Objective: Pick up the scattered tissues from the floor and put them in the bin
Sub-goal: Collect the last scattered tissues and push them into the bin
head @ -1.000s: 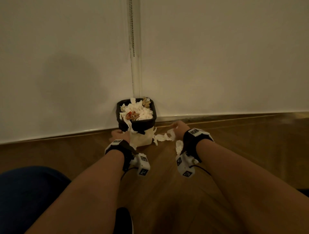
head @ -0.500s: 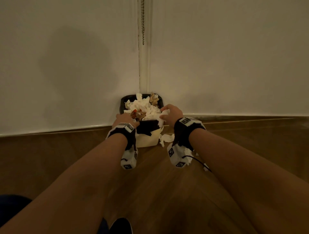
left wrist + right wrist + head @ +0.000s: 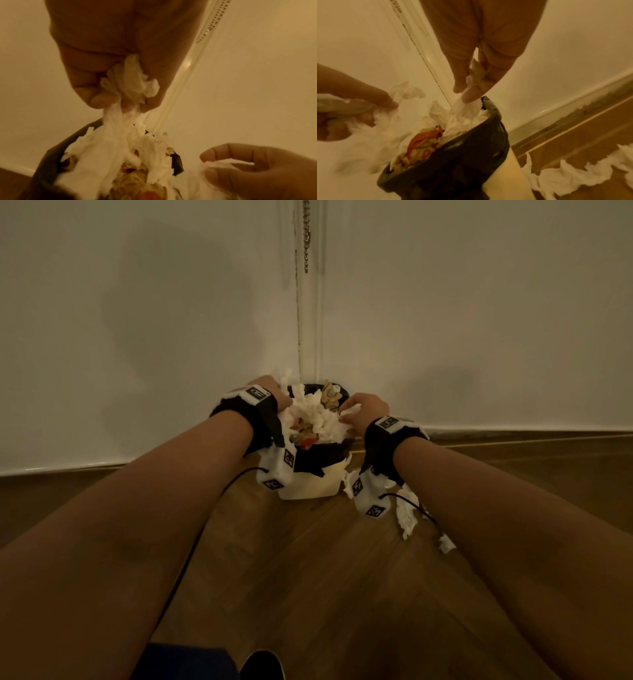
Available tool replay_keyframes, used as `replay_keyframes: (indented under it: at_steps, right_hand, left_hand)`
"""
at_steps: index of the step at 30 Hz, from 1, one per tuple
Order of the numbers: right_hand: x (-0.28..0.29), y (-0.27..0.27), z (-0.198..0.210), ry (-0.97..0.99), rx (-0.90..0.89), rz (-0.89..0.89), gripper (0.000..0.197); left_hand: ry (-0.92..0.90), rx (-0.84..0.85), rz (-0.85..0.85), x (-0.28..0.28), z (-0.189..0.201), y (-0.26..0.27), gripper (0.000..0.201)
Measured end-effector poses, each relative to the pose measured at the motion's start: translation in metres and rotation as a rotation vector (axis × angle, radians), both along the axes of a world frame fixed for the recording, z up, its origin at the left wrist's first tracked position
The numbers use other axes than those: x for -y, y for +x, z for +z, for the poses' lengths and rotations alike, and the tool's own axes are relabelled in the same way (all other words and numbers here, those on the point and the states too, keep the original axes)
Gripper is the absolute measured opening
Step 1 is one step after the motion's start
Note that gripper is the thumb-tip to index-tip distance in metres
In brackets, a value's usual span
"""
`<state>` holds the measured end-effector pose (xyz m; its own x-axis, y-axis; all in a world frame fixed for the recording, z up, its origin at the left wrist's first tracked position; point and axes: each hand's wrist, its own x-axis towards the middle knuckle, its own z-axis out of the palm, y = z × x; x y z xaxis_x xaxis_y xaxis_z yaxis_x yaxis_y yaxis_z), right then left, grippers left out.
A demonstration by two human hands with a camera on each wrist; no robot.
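A long strip of torn tissue [image 3: 406, 513] lay along the wooden floor [image 3: 308, 577] to the right of the bin [image 3: 310, 484], its near end just beside the bin's foot and its length trailing off rightward and toward the camera, directly beneath the right forearm. In the right wrist view the same strip [image 3: 565, 174] ran out across the boards from the bin's pale side. That put the leftover tissue on the right hand's [image 3: 364, 409] side, well below it, and clear across the bin from the left hand [image 3: 274, 393].

Both hands were over the bin's heaped mouth. The left hand [image 3: 109, 60] had its fingers curled tight round a crumpled wad of tissue [image 3: 130, 81] that stretched down into the pile. The right hand [image 3: 474, 75] pinched a smaller scrap [image 3: 474, 73] between thumb and fingertips at the edge of the black liner [image 3: 471, 155].

The bin, standing against the white wall [image 3: 137, 337], looked overfull, tissue mounded above its rim around an orange wrapper [image 3: 421, 143]. The floor strip appeared a job for the right hand, reaching down and outward.
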<state>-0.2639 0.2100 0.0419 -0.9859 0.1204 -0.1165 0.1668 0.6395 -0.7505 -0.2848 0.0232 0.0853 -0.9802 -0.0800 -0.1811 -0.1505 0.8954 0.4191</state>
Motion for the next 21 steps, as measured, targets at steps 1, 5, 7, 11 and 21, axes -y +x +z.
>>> replay_keyframes:
  at_steps: [1, 5, 7, 11, 21]
  right_hand:
    - [0.003, -0.001, -0.001, -0.075, -0.003, -0.010, 0.016]
    - [0.021, 0.005, -0.008, -0.052, -0.155, 0.009, 0.022]
    - [0.031, 0.013, -0.014, 0.103, -0.232, 0.127, 0.044]
    - [0.046, 0.025, -0.036, 0.418, -0.326, 0.472, 0.059]
    - [0.044, -0.016, -0.052, 0.704, -0.040, 0.525, 0.065]
  left_hand:
    - [0.115, -0.054, 0.028, 0.002, -0.004, -0.003, 0.036]
    - [0.366, -0.236, 0.058, 0.001, -0.027, -0.006, 0.031]
    - [0.358, -0.257, 0.001, 0.001, -0.039, -0.008, 0.030]
    - [0.276, -0.250, 0.048, -0.004, -0.055, -0.013, 0.032]
    - [0.102, -0.266, -0.067, -0.015, -0.096, -0.022, 0.045]
